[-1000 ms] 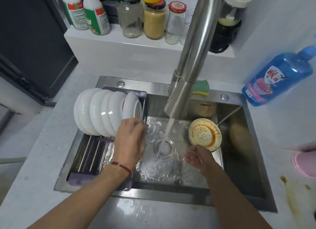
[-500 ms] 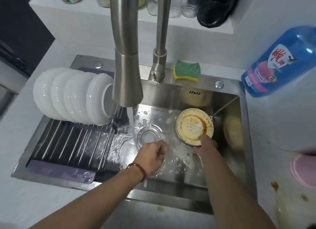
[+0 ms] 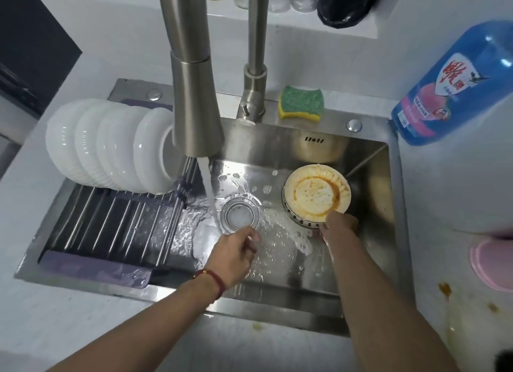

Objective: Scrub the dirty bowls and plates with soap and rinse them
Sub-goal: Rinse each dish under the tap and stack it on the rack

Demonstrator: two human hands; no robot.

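A dirty plate (image 3: 313, 194) smeared with orange sauce tops a short stack at the right of the steel sink (image 3: 399, 205). My right hand (image 3: 340, 227) grips the stack's near edge, thumb on the plate's rim. By the drain (image 3: 240, 215) hovers my left hand (image 3: 233, 252), fingers loosely curled and holding nothing. Water (image 3: 209, 191) runs from the faucet (image 3: 194, 94) just left of it. Several clean white dishes (image 3: 111, 147) stand in the rack (image 3: 111, 224) over the sink's left side.
A green and yellow sponge (image 3: 301, 102) lies on the sink's back ledge. A blue soap bottle (image 3: 449, 91) stands at the right. A pink object (image 3: 491, 263) and orange stains (image 3: 445, 289) are on the right counter. Jars line the shelf behind.
My left hand left the clean dishes in the rack and came down beside the drain. My right hand moved forward and took the dirty stack's edge.
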